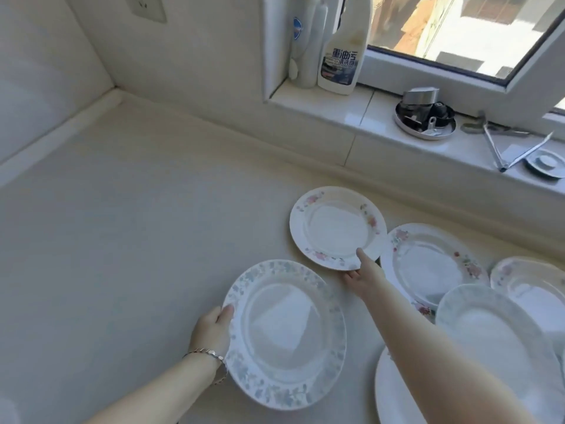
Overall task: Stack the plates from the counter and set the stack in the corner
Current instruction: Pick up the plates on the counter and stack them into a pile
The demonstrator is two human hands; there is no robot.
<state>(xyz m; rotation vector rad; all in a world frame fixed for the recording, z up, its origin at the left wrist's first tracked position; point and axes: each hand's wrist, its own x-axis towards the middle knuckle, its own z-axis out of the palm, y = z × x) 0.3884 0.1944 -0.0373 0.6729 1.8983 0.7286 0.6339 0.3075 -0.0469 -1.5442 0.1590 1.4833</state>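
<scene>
My left hand (214, 330) grips the left rim of a blue-flowered plate (286, 333), held tilted just above the counter. My right hand (362, 272) pinches the near rim of a pink-flowered plate (336, 228), thumb on top and fingers underneath. To the right, another pink-flowered plate (428, 264) lies on the counter, a pale blue-rimmed plate (495, 335) overlaps its near edge, and a further floral plate (532, 283) sits by the right border. A plain white plate (394, 393) is partly hidden under my right forearm. The counter corner (119, 93) lies at the far left.
The windowsill holds two cleaner bottles (339, 56), a round metal dish of small utensils (425, 120), tongs (495, 148) and a small lid (545, 163). A raised backsplash strip (305, 166) edges the counter. A wall socket (149, 7) sits above the corner.
</scene>
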